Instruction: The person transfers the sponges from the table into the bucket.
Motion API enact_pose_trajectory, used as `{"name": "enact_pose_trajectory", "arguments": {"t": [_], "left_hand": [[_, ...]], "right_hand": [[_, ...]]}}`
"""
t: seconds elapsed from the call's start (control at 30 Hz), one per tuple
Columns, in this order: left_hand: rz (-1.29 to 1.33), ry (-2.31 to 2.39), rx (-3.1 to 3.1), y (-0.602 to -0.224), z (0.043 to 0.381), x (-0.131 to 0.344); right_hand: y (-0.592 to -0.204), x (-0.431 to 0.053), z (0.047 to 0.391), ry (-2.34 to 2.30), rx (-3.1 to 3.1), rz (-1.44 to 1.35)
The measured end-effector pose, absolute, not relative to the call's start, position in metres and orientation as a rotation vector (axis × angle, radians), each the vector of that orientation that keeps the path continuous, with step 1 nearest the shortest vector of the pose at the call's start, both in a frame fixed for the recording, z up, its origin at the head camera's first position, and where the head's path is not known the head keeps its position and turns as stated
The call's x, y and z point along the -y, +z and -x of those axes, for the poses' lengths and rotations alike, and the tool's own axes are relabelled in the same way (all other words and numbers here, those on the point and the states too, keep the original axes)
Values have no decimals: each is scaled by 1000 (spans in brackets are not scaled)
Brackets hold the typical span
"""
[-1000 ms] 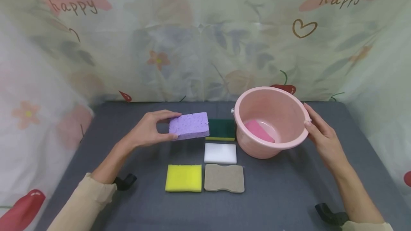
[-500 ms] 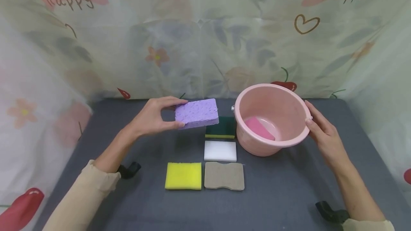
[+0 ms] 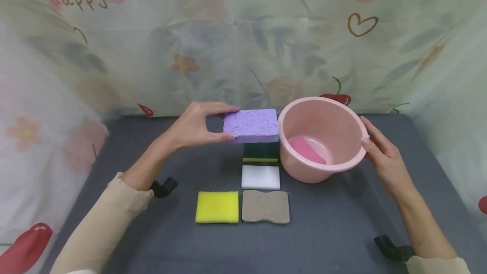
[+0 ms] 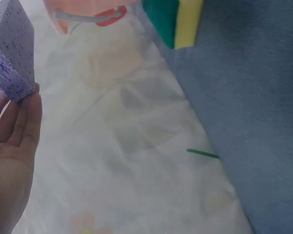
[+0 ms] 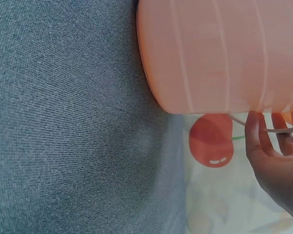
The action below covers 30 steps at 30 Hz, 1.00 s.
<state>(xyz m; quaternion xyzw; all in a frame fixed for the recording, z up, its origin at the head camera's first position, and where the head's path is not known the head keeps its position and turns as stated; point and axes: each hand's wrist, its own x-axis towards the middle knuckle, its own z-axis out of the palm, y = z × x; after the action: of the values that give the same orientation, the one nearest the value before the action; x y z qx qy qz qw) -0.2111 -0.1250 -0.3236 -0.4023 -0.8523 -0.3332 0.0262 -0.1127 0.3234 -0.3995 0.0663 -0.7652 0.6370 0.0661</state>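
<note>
My left hand (image 3: 194,126) pinches a purple sponge (image 3: 251,124) by its left end, thumb on the near side and fingers on the far side. The sponge is raised above the table, its right end overlapping the rim of a pink bucket (image 3: 323,168) in the head view. In the left wrist view the porous purple sponge (image 4: 14,53) stands above the fingertips. My right hand (image 3: 386,160) holds the bucket's right side, thumb near the rim. The fingers (image 5: 252,131) meet the bucket wall (image 5: 210,58) in the right wrist view. Inside the bucket lies a pink sponge (image 3: 306,150).
A dark green and yellow scouring sponge (image 3: 260,152) lies partly under the raised purple sponge in view. Nearer are a white sponge (image 3: 260,177), a yellow sponge (image 3: 217,207) and a grey notched sponge (image 3: 265,206) on the dark table (image 3: 323,240). A printed curtain surrounds it.
My left hand has carried the purple sponge up and to the right, up to the bucket's left rim. The right hand stays on the bucket, and the other sponges keep their places.
</note>
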Motion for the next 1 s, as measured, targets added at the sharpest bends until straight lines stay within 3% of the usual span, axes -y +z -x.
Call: {"name": "enact_pose_trajectory", "arguments": {"t": [1.0], "left_hand": [[1439,-1187,2544,-300,240,45]], "right_hand": [[-402,-322,114,2007,2219,-230]]}}
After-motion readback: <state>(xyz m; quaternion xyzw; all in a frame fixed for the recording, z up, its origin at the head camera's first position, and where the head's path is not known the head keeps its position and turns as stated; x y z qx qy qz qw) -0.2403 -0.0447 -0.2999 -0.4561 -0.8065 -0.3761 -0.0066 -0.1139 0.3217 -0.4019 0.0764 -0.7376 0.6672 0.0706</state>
